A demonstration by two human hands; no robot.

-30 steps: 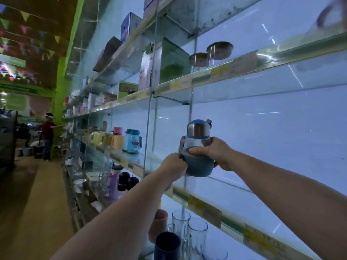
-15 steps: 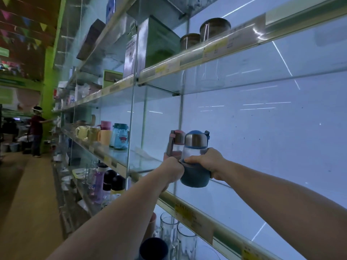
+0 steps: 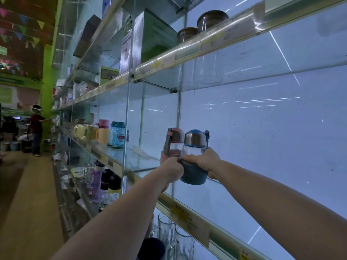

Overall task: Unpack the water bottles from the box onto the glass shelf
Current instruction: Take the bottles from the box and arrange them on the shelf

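Both hands reach out at shelf height, each closed around one water bottle. The right hand (image 3: 203, 160) grips the blue bottle (image 3: 194, 158) around its middle, fingers wrapped over the clear part just above the dark blue sleeve. The left hand (image 3: 171, 170) is closed on the lower part of the pink bottle (image 3: 173, 142), which stands just behind and to the left of the blue one; the two bottles touch or nearly touch, and I cannot tell which. Both are held upright over the front of the glass shelf (image 3: 142, 160), and whether either base already rests on the glass is hidden by the hands and the shelf edge.

To do this step well, I would lower each bottle straight down with its base flat, set back from the front rail (image 3: 189, 220) so it cannot tip off, and let go only once it stands steady. Glass on a hard base calls for a soft landing. Setting them side by side with lids facing the aisle would keep the row neat.

Counted: two bottles in hand, one blue, one pink. Farther left on the same shelf stand one blue jar-like bottle (image 3: 118, 135) and one pink-lidded cup (image 3: 102, 131), beside some yellowish mugs too blurred to count. The box is not in view.
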